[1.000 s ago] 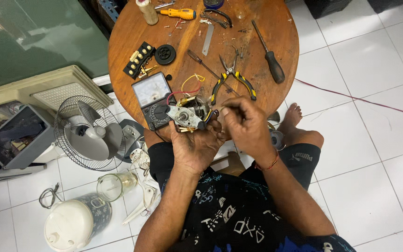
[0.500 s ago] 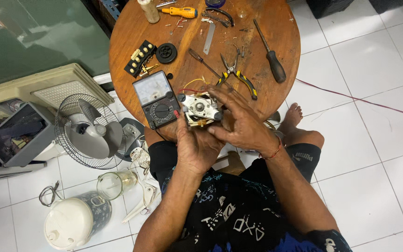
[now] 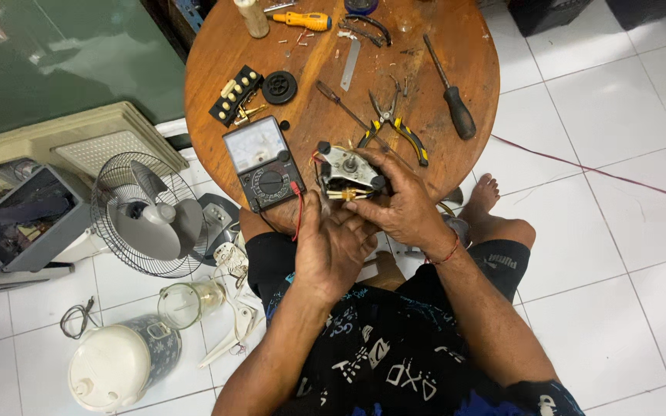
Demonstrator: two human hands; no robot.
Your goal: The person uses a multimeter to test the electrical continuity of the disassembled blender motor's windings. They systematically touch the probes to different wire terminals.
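Motor (image 3: 346,171) held at near edge of round wooden worktop (image 3: 217,58), just right of analogue multimeter (image 3: 264,163). Right hand (image 3: 402,204) clamped over motor's right side, fingers curled around its body. Left hand (image 3: 333,243) just below, fingers (image 3: 311,208) pinching at brass terminals on motor's near face. Pliers (image 3: 395,127) and black-handled screwdriver (image 3: 450,96) lying beyond motor. Step in hand, seemingly: working terminals. Calls next for steady hold and fine fingertip control.

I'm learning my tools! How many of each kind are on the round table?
Screwdrivers: 3
Pliers: 1
Meter: 1
Small motor, held by both hands: 1
Black switch block: 1
Black round knob: 1
Total: 8
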